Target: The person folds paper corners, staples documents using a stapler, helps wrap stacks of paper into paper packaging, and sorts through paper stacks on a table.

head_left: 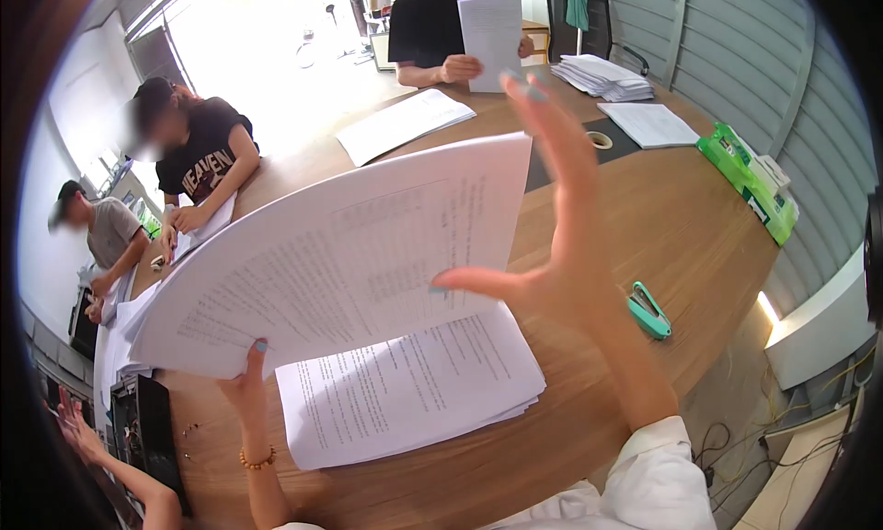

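My left hand (246, 375) grips a sheaf of printed paper (368, 245) at its lower left corner, thumb on the front face. The sheaf is held up and bows in a curve. At its right edge my right hand (561, 254) is open, thumb and fingers spread wide, the fingers slightly blurred. Its thumb lies in front of the printed face; whether it touches the paper I cannot tell. Below the sheaf, a stack of printed sheets (414, 392) rests on the table, its upper part hidden. To the right of my forearm lies a teal stapler (649, 311).
Across the wooden table (708, 254), a person in black (428, 33) holds up a sheet. Other people sit along the left side. Paper piles (602, 77), a tape roll (600, 141) and a green tissue pack (750, 185) lie farther back. A black box (147, 429) stands left.
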Action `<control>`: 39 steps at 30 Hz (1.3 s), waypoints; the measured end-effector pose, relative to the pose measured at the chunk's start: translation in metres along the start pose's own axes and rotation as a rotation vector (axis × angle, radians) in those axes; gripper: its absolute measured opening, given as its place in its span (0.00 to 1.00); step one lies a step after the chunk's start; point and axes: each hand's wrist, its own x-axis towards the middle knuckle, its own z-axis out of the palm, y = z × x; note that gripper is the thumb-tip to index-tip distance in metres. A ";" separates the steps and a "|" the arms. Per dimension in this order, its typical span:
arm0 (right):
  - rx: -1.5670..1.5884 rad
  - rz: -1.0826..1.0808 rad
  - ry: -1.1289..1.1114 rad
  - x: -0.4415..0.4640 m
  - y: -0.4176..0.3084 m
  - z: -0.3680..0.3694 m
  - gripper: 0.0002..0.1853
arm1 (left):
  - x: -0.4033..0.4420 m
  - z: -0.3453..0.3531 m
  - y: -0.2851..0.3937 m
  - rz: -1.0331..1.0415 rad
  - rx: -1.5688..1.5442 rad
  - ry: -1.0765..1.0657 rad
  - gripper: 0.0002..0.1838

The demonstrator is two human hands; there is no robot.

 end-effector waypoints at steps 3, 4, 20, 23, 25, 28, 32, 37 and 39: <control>-0.114 -0.125 -0.235 0.035 -0.033 -0.005 0.43 | -0.002 -0.004 0.033 0.239 0.165 -0.063 0.11; -0.023 -0.161 -0.389 0.044 -0.036 -0.002 0.42 | -0.003 -0.006 0.040 0.333 0.231 -0.071 0.11; 0.730 0.532 -0.022 0.027 -0.005 0.030 0.10 | 0.052 0.005 0.047 0.014 -0.735 -0.395 0.24; 0.753 0.514 0.142 -0.001 -0.003 0.048 0.10 | 0.032 0.049 0.070 0.141 -0.557 -0.346 0.19; 0.761 0.517 0.139 -0.008 -0.001 0.050 0.10 | 0.024 0.066 0.070 0.207 -0.355 -0.205 0.17; 0.771 0.545 0.128 -0.011 -0.004 0.050 0.11 | 0.013 0.076 0.067 0.335 -0.204 -0.080 0.16; 0.756 0.524 0.099 -0.012 -0.001 0.053 0.11 | 0.008 0.073 0.073 0.331 -0.170 -0.077 0.15; 0.887 0.604 0.037 -0.016 0.009 0.056 0.10 | 0.025 0.053 0.051 0.299 -0.405 -0.366 0.15; 0.947 0.584 0.054 -0.022 0.012 0.064 0.11 | 0.027 0.056 0.041 0.238 -0.452 -0.305 0.18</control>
